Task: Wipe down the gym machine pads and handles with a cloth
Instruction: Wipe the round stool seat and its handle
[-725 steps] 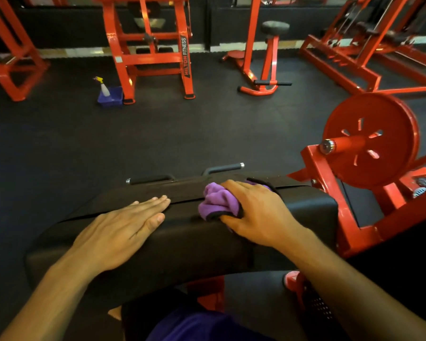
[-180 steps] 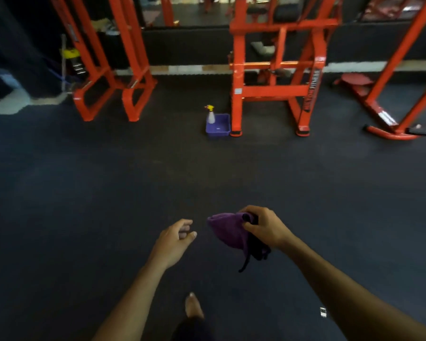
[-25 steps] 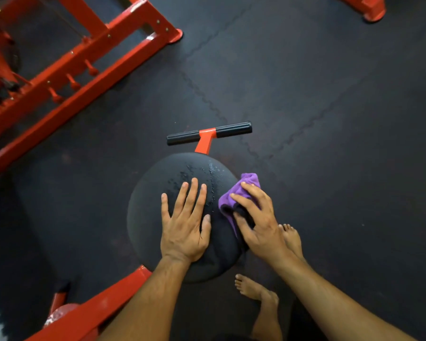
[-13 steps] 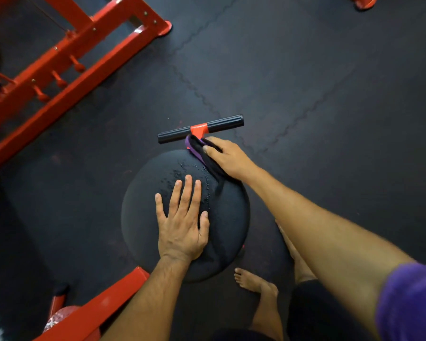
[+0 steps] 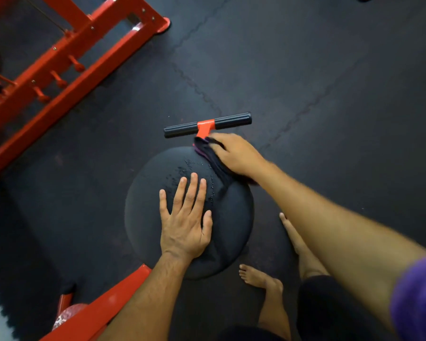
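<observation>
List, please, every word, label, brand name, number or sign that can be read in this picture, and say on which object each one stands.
None: no readable text shows in this view.
The red machine frame, the round black seat pad, the black T-handle, the cloth and the rubber floor carry no visible word, number or label.

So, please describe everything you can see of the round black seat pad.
The round black seat pad looks like smooth padded vinyl, seen from above. Water droplets speckle its far part. The left hand rests flat on its middle; the right hand presses the cloth on its far edge, beside the handle bar.
</observation>
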A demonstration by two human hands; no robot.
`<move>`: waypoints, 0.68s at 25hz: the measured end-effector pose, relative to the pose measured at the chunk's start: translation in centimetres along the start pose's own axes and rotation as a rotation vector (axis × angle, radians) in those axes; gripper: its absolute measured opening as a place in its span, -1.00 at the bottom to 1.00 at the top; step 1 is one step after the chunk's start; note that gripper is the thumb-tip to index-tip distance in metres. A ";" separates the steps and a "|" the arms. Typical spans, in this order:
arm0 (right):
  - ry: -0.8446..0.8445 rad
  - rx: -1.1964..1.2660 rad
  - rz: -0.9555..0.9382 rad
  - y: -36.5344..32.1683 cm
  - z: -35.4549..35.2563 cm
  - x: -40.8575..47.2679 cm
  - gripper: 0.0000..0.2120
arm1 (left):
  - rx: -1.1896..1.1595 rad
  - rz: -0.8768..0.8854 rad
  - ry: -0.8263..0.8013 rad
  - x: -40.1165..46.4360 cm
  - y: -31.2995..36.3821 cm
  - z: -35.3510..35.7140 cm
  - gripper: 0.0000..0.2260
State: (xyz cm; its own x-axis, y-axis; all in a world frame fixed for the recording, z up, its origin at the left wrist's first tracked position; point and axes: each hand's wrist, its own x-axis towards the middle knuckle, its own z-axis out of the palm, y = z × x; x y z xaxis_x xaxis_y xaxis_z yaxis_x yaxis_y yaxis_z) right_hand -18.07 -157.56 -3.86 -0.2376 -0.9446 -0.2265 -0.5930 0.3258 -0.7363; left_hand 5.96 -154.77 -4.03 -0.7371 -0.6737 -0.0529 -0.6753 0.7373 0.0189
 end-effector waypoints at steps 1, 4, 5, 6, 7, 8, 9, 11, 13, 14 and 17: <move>-0.102 -0.048 -0.046 -0.8 -0.5 2.2 -0.67 | -0.009 -0.035 0.006 -0.1 0.4 0.0 -0.36; -0.101 -0.045 -0.056 -1.3 -0.5 2.3 -0.67 | -0.035 -0.147 0.016 -0.1 1.4 0.1 -0.37; -0.023 -0.011 -0.031 -0.7 -0.3 0.2 -0.67 | -0.046 -0.171 0.016 -0.1 1.5 0.2 -0.36; 0.049 0.025 -0.014 0.1 -0.1 -2.5 -0.69 | -0.055 -0.180 0.017 -0.2 1.6 0.2 -0.36; 0.104 0.072 -0.003 0.9 -0.1 -5.1 -0.71 | -0.052 -0.177 0.020 -0.2 1.6 0.3 -0.36; 0.133 0.122 0.012 2.1 -0.3 -7.3 -0.74 | -0.045 -0.170 0.022 -0.1 1.5 0.3 -0.37; 0.149 0.168 0.042 3.0 -0.8 -8.8 -0.77 | -0.040 -0.162 0.021 0.0 1.4 0.4 -0.37; 0.197 0.274 0.158 4.0 -1.5 -11.4 -0.80 | -0.050 -0.157 0.016 0.0 1.3 0.2 -0.38; 0.371 0.446 0.276 4.3 -2.3 -13.0 -0.80 | -0.055 -0.205 0.011 -0.2 1.7 0.0 -0.39; 0.482 0.573 0.323 4.3 -2.9 -13.4 -0.78 | -0.060 -0.247 0.013 -0.1 2.0 -0.1 -0.39; 0.709 1.015 0.379 4.1 -3.6 -13.1 -0.67 | -0.081 -0.380 0.018 0.3 3.2 -0.2 -0.40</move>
State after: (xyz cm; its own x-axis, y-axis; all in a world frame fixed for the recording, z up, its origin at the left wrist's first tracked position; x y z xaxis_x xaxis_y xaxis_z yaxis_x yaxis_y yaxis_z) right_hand -20.14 -143.74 -1.61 -0.8001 -0.4718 -0.3706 0.3716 0.0953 -0.9235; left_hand 3.55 -152.65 -3.82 -0.4342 -0.8992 -0.0536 -0.8995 0.4296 0.0799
